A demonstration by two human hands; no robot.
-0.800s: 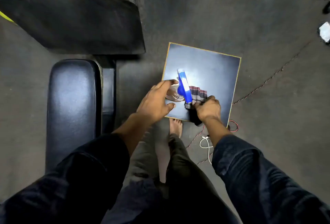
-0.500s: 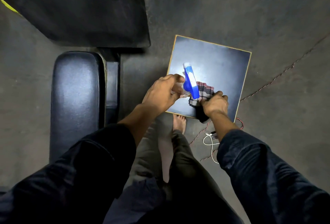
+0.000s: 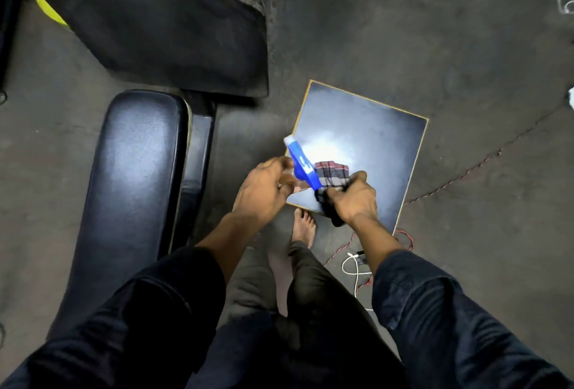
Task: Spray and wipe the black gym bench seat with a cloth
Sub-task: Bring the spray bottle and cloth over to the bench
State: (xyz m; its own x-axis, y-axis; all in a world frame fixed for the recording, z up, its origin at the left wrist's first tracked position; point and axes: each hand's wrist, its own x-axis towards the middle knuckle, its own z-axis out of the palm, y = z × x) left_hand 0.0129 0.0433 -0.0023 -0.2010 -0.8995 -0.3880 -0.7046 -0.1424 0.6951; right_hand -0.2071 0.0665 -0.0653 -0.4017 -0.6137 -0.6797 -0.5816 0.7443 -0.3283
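Left hand [image 3: 264,190] grips spray bottle [image 3: 302,168] — right hand [image 3: 354,199] grips cloth [image 3: 330,175].

A gym or workout room: a padded black bench seat [image 3: 136,190] stands at left on a worn grey concrete floor [image 3: 403,31], with a dark angled pad [image 3: 174,37] beyond.

Bench seat [image 3: 133,190]: black padded vinyl or leather, glossy, finely grained. Cloth [image 3: 332,175]: woven checked fabric, matt. Sprayer head [image 3: 302,168]: blue plastic, smooth, shiny; bottle body clear plastic. Board [image 3: 372,140]: dark smooth top, slight sheen, pale wood-coloured edging. Floor [image 3: 403,31]: grey, rough, matt, cracked. Sleeves [image 3: 435,311]: dark matt cloth.
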